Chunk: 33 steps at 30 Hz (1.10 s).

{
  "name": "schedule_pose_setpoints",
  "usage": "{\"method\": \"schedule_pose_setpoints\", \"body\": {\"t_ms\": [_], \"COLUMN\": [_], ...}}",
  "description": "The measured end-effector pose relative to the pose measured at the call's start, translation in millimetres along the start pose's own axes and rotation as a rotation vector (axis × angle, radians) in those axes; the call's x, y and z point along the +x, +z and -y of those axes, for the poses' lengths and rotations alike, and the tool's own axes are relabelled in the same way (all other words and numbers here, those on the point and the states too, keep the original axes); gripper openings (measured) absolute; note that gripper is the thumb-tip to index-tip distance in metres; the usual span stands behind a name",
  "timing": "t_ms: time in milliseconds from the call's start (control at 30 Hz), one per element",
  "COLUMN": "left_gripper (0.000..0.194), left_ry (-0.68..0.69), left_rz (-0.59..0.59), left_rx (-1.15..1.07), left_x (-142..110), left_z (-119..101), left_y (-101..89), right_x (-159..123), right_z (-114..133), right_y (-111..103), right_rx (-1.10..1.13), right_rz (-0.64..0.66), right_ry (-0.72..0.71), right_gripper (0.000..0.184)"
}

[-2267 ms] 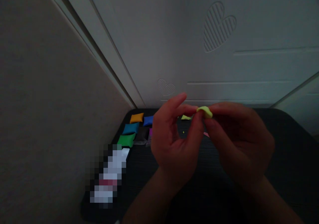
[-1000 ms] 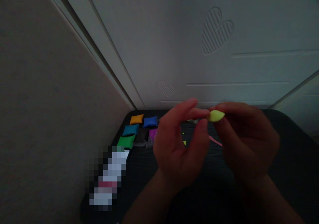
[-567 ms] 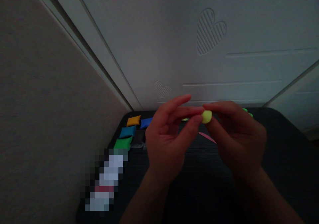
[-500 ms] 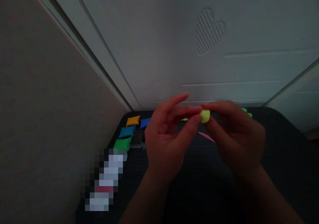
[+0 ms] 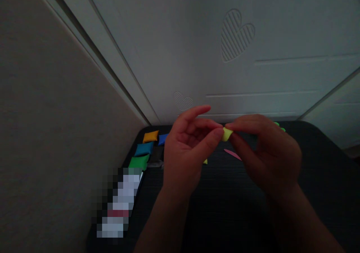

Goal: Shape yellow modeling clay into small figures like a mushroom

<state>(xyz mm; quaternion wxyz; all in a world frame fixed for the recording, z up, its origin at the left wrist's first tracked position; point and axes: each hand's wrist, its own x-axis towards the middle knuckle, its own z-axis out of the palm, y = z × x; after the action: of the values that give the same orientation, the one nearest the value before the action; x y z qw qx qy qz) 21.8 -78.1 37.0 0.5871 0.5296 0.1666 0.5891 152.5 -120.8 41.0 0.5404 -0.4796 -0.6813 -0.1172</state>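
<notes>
A small yellow-green clay lump (image 5: 226, 133) is pinched between the fingertips of both hands above a dark table (image 5: 239, 208). My left hand (image 5: 187, 155) grips its left side with thumb and fingers, the index finger raised. My right hand (image 5: 267, 153) pinches its right side with thumb and forefinger. Most of the lump is hidden by the fingertips.
Small packets of clay lie at the table's back left: orange (image 5: 150, 136), blue (image 5: 162, 138), teal (image 5: 144, 148), green (image 5: 138, 160). A pink strip (image 5: 233, 154) and a yellow scrap (image 5: 205, 161) lie under the hands. Green pieces (image 5: 279, 127) sit behind my right hand. A white cabinet (image 5: 253, 76) stands behind.
The clay lump has been squeezed smaller between the fingertips and shows less. Both hands stayed close together at about the same height; the view shifted slightly left.
</notes>
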Motion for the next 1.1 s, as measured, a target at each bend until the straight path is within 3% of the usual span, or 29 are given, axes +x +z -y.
{"method": "schedule_pose_setpoints", "body": {"t_ms": [233,500,833,1100], "left_gripper": [0.039,0.033,0.034,0.03], "left_ry": [-0.011,-0.058,-0.129,-0.136], "left_rz": [0.006,-0.034,-0.002,-0.037], "left_rx": [-0.001,0.059,-0.011,-0.013], "left_x": [-0.3,-0.4,1.1,2.4], "left_z": [0.5,-1.4,-0.7,1.9], "left_y": [-0.4,-0.1,-3.8,-1.7], "right_x": [-3.5,-1.4,-0.3,-0.2], "right_z": [-1.2,-4.7,-0.9,-3.5], "right_y": [0.1,0.3,-1.9,0.3], "right_rx": [0.037,-0.048,-0.036,-0.114], "right_rz": [-0.024,-0.022,0.072,0.052], "right_ry": [0.046,-0.058,0.07,-0.042], "right_gripper": [0.015,0.023,0.014,0.011]}}
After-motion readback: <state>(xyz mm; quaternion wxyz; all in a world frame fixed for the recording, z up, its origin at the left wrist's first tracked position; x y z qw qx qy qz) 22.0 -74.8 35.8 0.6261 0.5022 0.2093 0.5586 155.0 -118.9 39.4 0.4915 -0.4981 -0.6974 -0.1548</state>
